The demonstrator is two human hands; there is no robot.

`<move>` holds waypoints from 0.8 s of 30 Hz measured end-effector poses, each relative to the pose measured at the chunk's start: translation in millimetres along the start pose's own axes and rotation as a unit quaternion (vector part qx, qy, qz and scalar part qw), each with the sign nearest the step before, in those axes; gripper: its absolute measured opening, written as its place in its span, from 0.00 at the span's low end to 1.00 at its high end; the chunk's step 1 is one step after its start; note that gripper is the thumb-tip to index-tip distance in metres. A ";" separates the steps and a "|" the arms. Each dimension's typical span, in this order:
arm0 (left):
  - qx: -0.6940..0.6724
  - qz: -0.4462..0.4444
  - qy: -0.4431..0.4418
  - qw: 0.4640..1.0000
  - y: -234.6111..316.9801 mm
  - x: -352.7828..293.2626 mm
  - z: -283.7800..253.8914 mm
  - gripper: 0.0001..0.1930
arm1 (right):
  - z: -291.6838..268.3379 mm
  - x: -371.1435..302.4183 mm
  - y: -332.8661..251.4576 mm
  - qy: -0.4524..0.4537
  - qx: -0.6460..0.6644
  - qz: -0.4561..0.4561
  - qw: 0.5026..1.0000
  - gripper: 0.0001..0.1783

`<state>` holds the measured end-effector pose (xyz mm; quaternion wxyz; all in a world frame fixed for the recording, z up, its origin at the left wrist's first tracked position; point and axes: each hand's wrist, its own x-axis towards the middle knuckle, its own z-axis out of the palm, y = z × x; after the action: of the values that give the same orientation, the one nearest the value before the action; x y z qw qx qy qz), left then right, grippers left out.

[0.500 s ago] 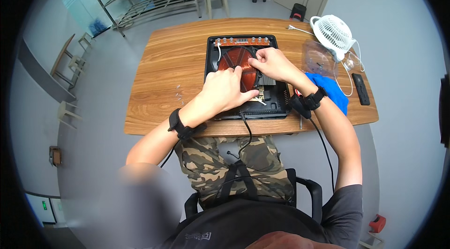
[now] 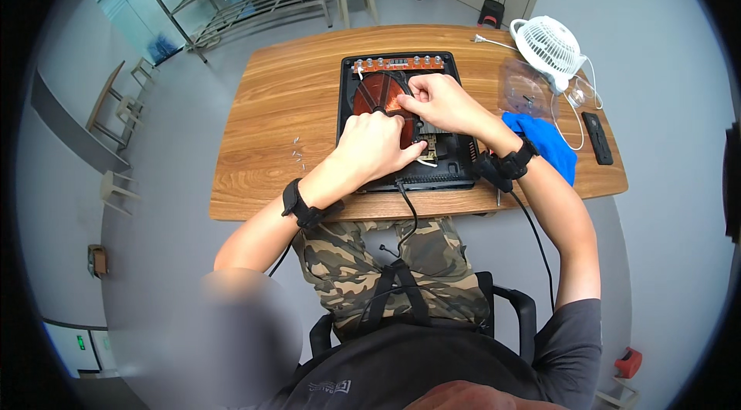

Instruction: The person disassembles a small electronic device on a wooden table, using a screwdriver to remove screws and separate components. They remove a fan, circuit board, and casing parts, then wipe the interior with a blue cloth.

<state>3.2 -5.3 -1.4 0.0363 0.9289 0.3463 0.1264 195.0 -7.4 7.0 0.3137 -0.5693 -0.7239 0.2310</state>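
Spanning the scene, the brown wood-grain table (image 2: 270, 116) carries a shallow black rectangular housing (image 2: 454, 177), probably rigid plastic and steady enough to brace against. Inside it sits the round copper-red wire coil (image 2: 377, 92) with black spokes, beneath both hands; how far it stands clear of the housing is hidden. It should have moderate weight for its size and be stiff at the frame, while its fine windings look smooth and easily scratched, so the black rim or spokes are the best hold. The left hand (image 2: 370, 146) lies over its lower part, thumb spread; the right hand (image 2: 444, 103) curls its thumb and forefinger at the upper right edge. Whether either actually grips, I cannot tell. The yellowish circuit board (image 2: 429, 150) beside it looks fragile.
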 end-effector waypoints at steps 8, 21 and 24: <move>-0.012 0.037 0.020 0.999 3.3 -1.8 0.6 0.26 | -2.7 -8.6 21.5 -0.008 0.083 -0.012 0.996 0.23; -0.189 -0.093 0.034 0.977 -30.8 20.2 -7.3 0.23 | -0.1 -31.4 53.9 -0.025 0.333 0.077 0.939 0.19; -0.114 -0.173 0.032 0.978 -80.1 21.7 15.0 0.20 | 2.0 -28.2 50.7 -0.025 0.343 0.080 0.936 0.19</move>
<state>-27.8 69.9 -23.7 0.1521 0.8403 0.4859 0.1864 232.3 -22.3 -34.8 0.4519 -0.4773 -0.5604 0.5039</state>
